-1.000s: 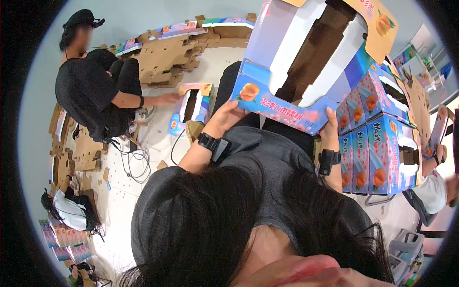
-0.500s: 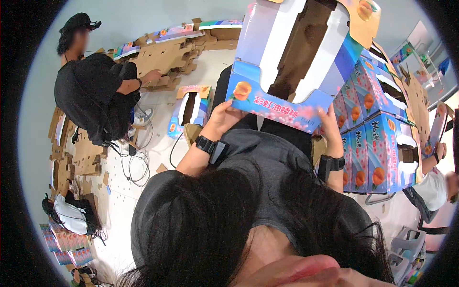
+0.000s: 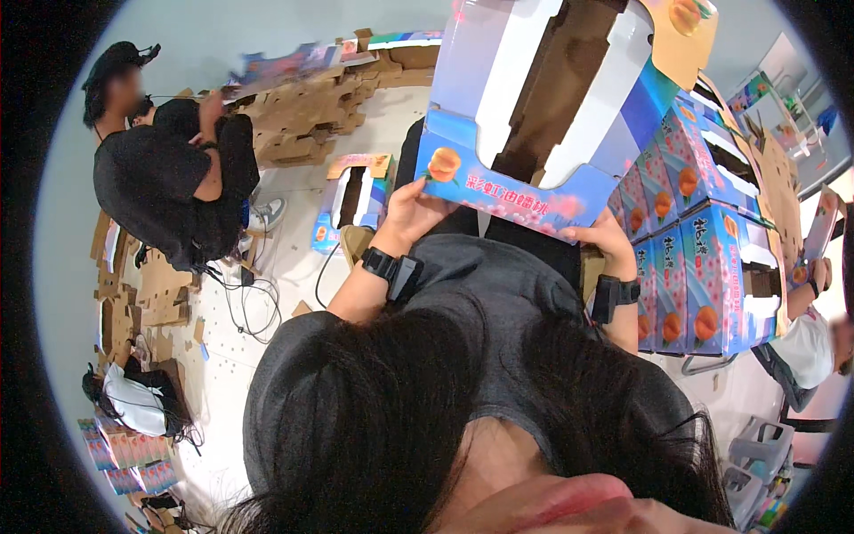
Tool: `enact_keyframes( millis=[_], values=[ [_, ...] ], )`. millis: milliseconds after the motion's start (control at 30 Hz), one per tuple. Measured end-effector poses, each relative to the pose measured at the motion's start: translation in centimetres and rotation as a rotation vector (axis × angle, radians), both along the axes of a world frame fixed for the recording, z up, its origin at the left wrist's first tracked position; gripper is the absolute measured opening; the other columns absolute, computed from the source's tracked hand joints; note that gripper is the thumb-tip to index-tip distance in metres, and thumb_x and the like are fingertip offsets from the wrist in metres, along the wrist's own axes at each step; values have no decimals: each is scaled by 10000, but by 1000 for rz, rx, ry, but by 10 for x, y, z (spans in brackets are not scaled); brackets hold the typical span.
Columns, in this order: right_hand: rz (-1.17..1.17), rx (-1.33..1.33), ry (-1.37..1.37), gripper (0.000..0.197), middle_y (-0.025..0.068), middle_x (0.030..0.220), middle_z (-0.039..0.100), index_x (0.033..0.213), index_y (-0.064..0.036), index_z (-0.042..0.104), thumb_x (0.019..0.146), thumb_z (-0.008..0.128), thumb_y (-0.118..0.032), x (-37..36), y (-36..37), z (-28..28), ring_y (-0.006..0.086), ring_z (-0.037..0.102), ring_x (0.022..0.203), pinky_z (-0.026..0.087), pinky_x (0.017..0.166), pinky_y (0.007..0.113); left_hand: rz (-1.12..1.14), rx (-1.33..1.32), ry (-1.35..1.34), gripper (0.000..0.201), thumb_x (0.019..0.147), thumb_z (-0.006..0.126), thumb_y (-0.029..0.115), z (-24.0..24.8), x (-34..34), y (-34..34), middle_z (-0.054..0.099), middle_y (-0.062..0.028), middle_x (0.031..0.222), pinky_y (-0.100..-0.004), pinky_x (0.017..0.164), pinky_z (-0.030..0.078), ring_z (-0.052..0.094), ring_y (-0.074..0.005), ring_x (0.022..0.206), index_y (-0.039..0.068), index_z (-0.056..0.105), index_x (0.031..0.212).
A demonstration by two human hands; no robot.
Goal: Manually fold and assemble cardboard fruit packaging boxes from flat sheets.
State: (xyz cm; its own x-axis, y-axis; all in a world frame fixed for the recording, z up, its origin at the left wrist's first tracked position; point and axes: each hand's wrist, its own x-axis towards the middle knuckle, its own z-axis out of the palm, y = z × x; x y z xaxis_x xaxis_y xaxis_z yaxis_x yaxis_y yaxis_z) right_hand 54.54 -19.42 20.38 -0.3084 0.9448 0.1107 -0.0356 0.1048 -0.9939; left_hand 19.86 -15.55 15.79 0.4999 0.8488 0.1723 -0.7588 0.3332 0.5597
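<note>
A printed fruit carton (image 3: 498,191), blue, pink and white with a peach picture, is tilted up in front of me above my lap. Between its white flaps shows a long brown opening. My left hand (image 3: 411,218) grips the lower left corner, thumb on the printed face and fingers partly hidden underneath. At the lower right corner my right hand (image 3: 607,242) is closed on the edge, its thumb along the bottom rim. Both wrists wear black bands.
Stacked matching cartons (image 3: 689,267) stand close on my right. Another carton (image 3: 353,205) sits on the floor at left, near a cable. Flat brown cardboard (image 3: 302,116) lies along the wall. A co-worker (image 3: 160,178) sits at left; another person (image 3: 805,347) is at far right.
The carton has shifted slightly left. My right hand has slid from its right side down to the lower corner. The co-worker at left has raised an arm beside a blurred printed sheet.
</note>
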Motion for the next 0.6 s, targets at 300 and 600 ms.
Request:
enact_keyframes(
  millis=[300,600],
  values=[
    [44,-8,30,654,84,1154,626,1217,9,560,627,811,-120,3,3,-6,207,581,1084,426,971,340,-19,-28,6,613,830,652,301,5,-2,-1,507,-93,1359,-439,1037,373,471,-265,1252,102,440,1369],
    [77,-158,89,641,94,1139,653,1187,22,600,587,812,-58,19,-4,-2,218,599,1076,439,978,360,10,12,285,848,766,688,-4,38,-15,-13,427,-157,1402,-414,1077,336,464,-260,1259,83,244,1483]
  ],
)
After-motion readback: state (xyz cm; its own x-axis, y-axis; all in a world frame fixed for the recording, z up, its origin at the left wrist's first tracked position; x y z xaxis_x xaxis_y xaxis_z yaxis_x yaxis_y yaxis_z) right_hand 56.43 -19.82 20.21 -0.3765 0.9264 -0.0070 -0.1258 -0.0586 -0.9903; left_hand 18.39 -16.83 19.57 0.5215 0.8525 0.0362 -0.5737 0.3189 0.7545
